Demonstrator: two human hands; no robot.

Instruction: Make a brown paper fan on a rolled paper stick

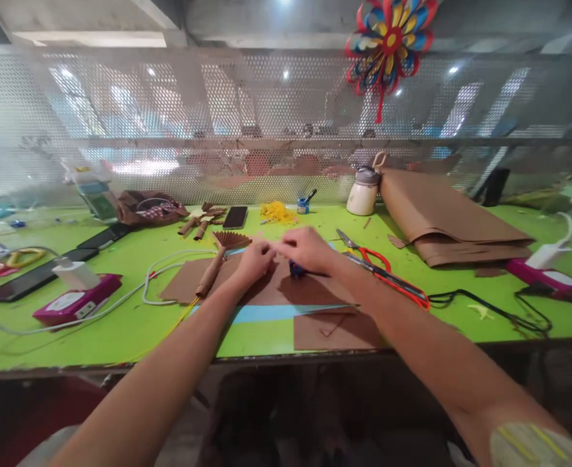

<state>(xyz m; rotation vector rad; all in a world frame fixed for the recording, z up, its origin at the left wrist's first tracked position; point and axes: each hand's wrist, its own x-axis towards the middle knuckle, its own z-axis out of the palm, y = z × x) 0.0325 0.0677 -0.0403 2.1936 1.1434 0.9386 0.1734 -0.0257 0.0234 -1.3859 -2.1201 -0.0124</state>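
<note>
On the green desk (261, 344), a brown paper sheet (266, 293) is lying beneath the left hand (257, 263) and right hand (309, 249). Both are curling their fingers; whether they are pinching anything, I cannot tell. A pleated paper fan (231, 240) is resting to their left, scissors (362, 250) right, a smartphone (235, 217) farther back.

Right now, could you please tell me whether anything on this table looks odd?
Nothing looks spilled, but the white cable loops untidily up to the brown paper sheet by the left hand, and a ragged brown scrap lies loose beside the folded paper stack.
</note>
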